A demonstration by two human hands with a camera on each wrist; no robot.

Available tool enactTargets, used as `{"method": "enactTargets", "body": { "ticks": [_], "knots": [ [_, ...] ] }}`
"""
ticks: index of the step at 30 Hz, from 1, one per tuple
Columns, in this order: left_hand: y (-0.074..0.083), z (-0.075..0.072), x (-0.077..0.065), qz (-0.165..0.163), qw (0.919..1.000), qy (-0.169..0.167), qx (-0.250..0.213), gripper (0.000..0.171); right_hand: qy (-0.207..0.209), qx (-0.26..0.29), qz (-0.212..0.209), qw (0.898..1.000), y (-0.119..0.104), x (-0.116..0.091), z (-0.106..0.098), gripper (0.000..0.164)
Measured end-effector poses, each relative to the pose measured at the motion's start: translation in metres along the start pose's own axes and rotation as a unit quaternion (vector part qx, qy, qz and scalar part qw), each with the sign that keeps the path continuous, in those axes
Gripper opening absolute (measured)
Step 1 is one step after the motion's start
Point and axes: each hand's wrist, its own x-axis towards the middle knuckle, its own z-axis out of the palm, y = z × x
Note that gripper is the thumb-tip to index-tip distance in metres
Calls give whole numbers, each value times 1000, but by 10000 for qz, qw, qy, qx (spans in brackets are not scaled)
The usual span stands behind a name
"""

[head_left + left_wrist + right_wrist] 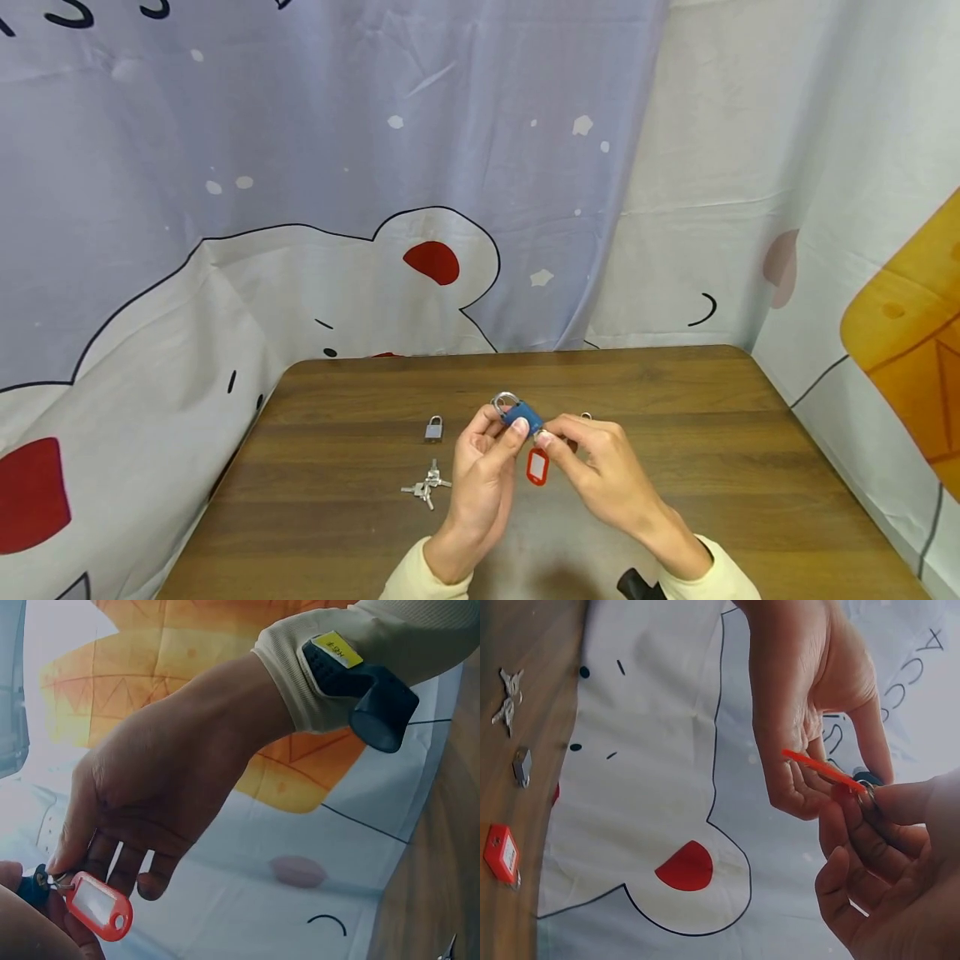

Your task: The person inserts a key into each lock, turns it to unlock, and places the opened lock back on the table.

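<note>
A blue padlock (pixel 522 417) with a silver shackle is pinched between the thumb and fingers of my left hand (pixel 480 483), shackle pointing up and left. At its lower end my right hand (pixel 609 477) pinches a metal ring, seen edge-on as a key ring (pixel 867 796) in the right wrist view. From that ring hangs a red key tag (pixel 537 467) with a white label, also clear as a red tag (pixel 99 906) in the left wrist view. My right fingers cover whatever meets the padlock's keyhole, so a key there cannot be made out.
On the wooden table (pixel 337 533) stands a small grey padlock (pixel 433 429), with several loose silver keys (pixel 427 485) nearer me. A red padlock (pixel 501 853) shows in the right wrist view; my right hand mostly hides it from the head view. Printed curtains (pixel 337 125) hang behind.
</note>
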Motion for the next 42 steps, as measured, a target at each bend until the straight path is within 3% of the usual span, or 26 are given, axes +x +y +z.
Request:
{"method": "enactTargets", "body": {
  "ticks": [7, 13, 21, 24, 30, 32, 34, 39, 42],
  "knots": [
    [1, 0, 0, 110, 9998, -39, 147, 17, -211, 693, 594, 9956, 0, -2, 0, 18],
    [2, 0, 0, 249, 9992, -39, 309, 16, -471, 1583, 1150, 9796, 1, -4, 1, 16],
    [3, 1, 1, 310, 9986, -118, 405, 18, -623, 2397, 1262, 9606, 6, -3, 0, 17],
    [2, 2, 1, 315, 9986, -158, 384, 19, -700, 2796, 1275, 9490, 7, -3, 0, 18],
    [2, 1, 0, 264, 9981, -244, 499, 20, -966, 3731, 1586, 9090, 10, -5, -1, 22],
    [2, 1, 0, 261, 9978, -254, 545, 19, -997, 3836, 1684, 9025, 10, -6, -1, 23],
    [2, 1, 0, 262, 9978, -223, 572, 19, -946, 3686, 1659, 9098, 10, -6, -1, 22],
    [2, 1, -1, 280, 9978, -85, 592, 19, -594, 2603, 1368, 9539, 8, -8, 2, 17],
    [1, 0, -1, 295, 9975, -39, 640, 19, -418, 2032, 1231, 9705, 7, -10, 4, 16]
  ]
}}
